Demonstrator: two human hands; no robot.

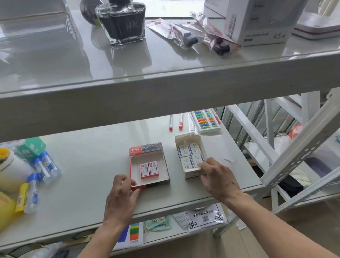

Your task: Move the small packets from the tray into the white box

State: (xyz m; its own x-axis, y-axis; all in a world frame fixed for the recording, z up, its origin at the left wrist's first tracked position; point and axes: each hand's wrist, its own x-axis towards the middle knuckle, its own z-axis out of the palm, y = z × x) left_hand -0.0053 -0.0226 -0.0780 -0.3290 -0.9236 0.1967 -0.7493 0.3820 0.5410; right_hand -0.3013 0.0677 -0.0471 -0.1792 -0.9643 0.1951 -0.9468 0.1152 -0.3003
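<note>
In the head view the right hand [216, 178] is at the near end of the white box [191, 157]; its fingers [202, 163] are closed around what seems a white packet, but the view is poor. The left hand [123, 194] holds the near corner of the tray [148, 182], fingers half curled. Two red packets [149, 170] lie in the tray. Next move, I think: take one red packet across. The grey shelf [88, 175] carries glue bottles [45, 166], pens [175, 121] and an abacus [205, 120]
</note>
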